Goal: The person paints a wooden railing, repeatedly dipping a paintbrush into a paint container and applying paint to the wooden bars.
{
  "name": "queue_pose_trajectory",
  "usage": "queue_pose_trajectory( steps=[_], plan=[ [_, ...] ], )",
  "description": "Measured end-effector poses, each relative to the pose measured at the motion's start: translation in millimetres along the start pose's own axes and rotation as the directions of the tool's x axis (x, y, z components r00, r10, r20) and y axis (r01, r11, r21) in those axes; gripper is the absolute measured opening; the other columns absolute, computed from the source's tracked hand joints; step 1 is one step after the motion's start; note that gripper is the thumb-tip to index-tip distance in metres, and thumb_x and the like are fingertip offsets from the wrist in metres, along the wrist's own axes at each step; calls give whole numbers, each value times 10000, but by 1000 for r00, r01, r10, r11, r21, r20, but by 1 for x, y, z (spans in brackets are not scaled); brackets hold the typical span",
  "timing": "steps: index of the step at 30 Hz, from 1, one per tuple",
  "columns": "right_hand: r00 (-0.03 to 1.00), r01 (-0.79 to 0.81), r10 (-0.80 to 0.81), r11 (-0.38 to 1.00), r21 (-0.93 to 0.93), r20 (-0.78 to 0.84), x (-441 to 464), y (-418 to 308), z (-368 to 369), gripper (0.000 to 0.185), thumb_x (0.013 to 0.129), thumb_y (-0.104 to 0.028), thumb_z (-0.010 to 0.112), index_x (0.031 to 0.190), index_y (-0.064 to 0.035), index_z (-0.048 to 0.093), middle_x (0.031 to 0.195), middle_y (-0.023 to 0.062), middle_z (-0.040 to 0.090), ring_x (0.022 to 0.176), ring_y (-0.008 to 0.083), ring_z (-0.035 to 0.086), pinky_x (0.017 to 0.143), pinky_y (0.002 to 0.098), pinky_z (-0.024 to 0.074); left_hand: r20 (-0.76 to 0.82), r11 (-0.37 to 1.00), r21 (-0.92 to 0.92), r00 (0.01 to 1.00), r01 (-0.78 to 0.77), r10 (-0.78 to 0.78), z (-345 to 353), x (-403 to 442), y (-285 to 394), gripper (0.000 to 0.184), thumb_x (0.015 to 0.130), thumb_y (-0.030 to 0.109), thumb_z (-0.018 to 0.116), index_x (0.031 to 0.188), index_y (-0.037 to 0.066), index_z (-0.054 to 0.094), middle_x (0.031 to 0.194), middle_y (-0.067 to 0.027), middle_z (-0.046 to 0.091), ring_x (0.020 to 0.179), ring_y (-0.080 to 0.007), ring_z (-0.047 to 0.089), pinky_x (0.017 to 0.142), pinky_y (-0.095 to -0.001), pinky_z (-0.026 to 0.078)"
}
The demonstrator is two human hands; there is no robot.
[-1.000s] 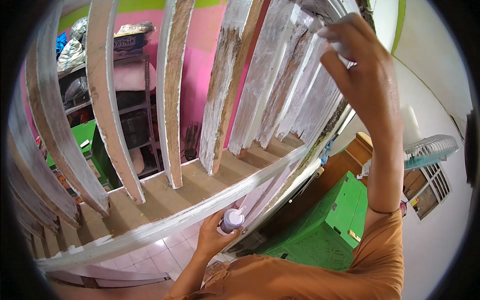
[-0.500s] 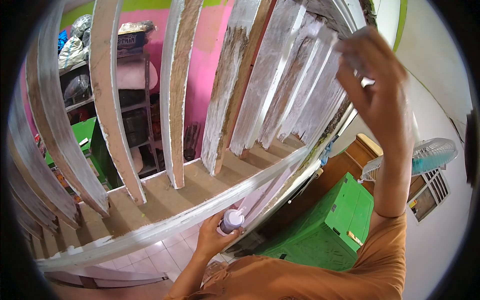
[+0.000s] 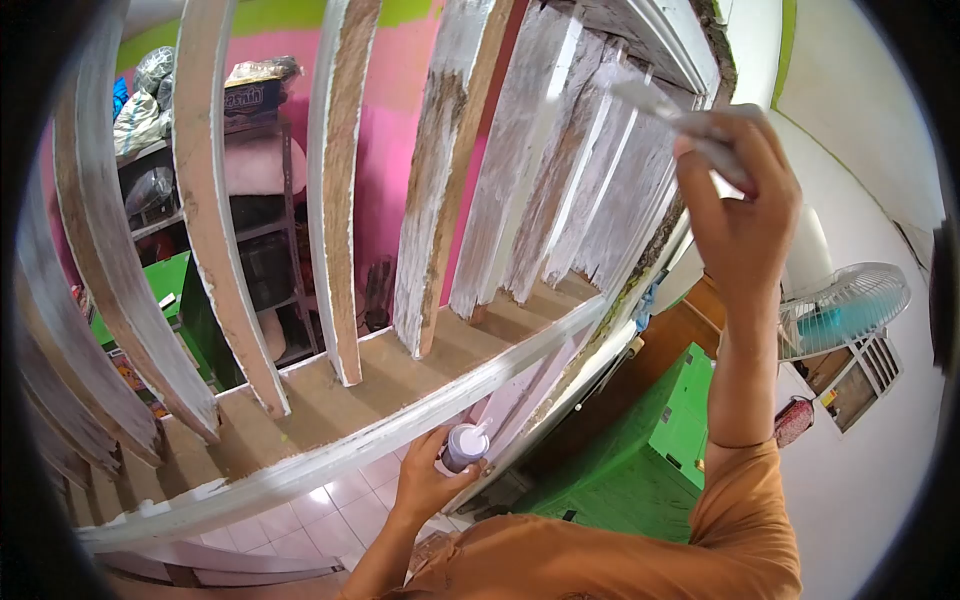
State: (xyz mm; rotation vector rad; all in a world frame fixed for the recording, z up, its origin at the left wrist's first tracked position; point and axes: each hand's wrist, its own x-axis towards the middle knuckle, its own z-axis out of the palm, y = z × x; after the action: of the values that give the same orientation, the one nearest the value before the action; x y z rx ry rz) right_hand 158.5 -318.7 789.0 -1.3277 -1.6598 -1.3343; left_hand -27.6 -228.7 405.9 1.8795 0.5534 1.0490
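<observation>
My right hand (image 3: 740, 180) is raised at the upper right, its fingers closed round the handle of a paintbrush (image 3: 650, 103). The whitened bristles point left, in front of the upper part of the slats at the right end. Low in the middle, my left hand (image 3: 435, 480) is wrapped round a small cup (image 3: 465, 447) of white paint, with a white stick or handle in it. Wooden slats (image 3: 430, 190), partly coated white with bare brown patches, stand on a brown ledge (image 3: 370, 400) with a white front edge.
Beyond the slats are a shelf rack (image 3: 290, 215) with bags and a pink wall (image 3: 385, 170). At the right are a green cabinet (image 3: 640, 470), a fan (image 3: 850, 310) and a white wall (image 3: 860, 500). The floor (image 3: 350, 500) is tiled.
My right hand has moved down, and the brush, earlier mostly hidden or blurred, now shows clearly. My left hand holds the cup as before. The view has shifted slightly.
</observation>
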Motion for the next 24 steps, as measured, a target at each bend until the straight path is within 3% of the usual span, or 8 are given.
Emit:
queue_pose_trajectory(
  steps=[2, 7, 10, 15, 17, 19, 22, 24],
  plan=[
    [965, -15, 57, 986, 166, -255, -2, 14, 9, 129, 896, -37, 714, 1009, 25, 722, 946, 107, 680, 816, 181, 674, 734, 284, 547, 10, 1000, 6, 1000, -16, 16, -2, 1, 4, 537, 731, 210, 883, 1205, 32, 704, 1149, -118, 679, 1005, -251, 652, 833, -345, 522],
    [969, -87, 137, 967, 240, -204, -19, 29, 21, 134, 889, 17, 716, 1021, 31, 737, 936, 84, 687, 797, 132, 662, 695, 251, 539, 18, 998, 65, 1000, -23, 22, -3, -2, 0, 527, 732, 206, 883, 1196, 31, 705, 1123, -113, 680, 975, -250, 653, 814, -345, 520],
    [867, -115, 333, 857, 502, -370, -15, 28, 29, 123, 894, -27, 723, 994, 45, 723, 881, 88, 676, 765, 120, 630, 699, 253, 516, 25, 997, 72, 999, 23, -25, -6, -1, 10, 503, 740, 206, 879, 1182, 34, 712, 1126, -124, 685, 1027, -286, 654, 876, -383, 524],
    [927, -194, 311, 876, 441, -210, -30, 33, 29, 146, 860, 3, 734, 997, 48, 715, 863, 80, 673, 763, 127, 624, 708, 255, 504, 40, 994, 81, 996, 77, -80, -6, -2, 13, 478, 750, 204, 875, 1166, 33, 716, 1134, -138, 690, 1080, -323, 656, 939, -422, 530],
    [918, -85, 219, 923, 377, -330, -31, 32, 27, 140, 861, -5, 737, 991, 37, 706, 864, 81, 677, 758, 144, 629, 714, 255, 502, 11, 995, 100, 1000, 1, -3, -4, -3, 7, 505, 729, 209, 889, 1167, 36, 706, 1090, -106, 676, 959, -242, 653, 793, -351, 517],
    [912, 9, 119, 950, 311, -392, -22, 31, 26, 139, 849, -2, 735, 983, 12, 701, 881, 80, 669, 742, 151, 632, 673, 264, 509, 5, 994, 108, 1000, 6, -7, -3, -4, 9, 509, 728, 207, 889, 1171, 35, 704, 1089, -107, 675, 958, -243, 652, 794, -352, 518],
    [1000, -7, 5, 984, 178, 14, -22, 11, 11, 208, 787, 6, 747, 986, -39, 707, 916, 89, 637, 713, 231, 655, 601, 351, 526, 3, 994, 108, 1000, 1, -1, -2, -3, 10, 514, 729, 202, 888, 1176, 31, 702, 1089, -107, 674, 954, -245, 651, 795, -354, 519],
    [998, 63, -59, 986, 155, -29, -21, 3, 9, 196, 797, 28, 724, 986, -22, 712, 898, 87, 636, 731, 209, 641, 636, 320, 509, -3, 995, 97, 1000, 3, -3, -1, -3, 9, 516, 730, 201, 887, 1179, 29, 700, 1089, -107, 674, 952, -246, 650, 796, -356, 519]
  ],
)
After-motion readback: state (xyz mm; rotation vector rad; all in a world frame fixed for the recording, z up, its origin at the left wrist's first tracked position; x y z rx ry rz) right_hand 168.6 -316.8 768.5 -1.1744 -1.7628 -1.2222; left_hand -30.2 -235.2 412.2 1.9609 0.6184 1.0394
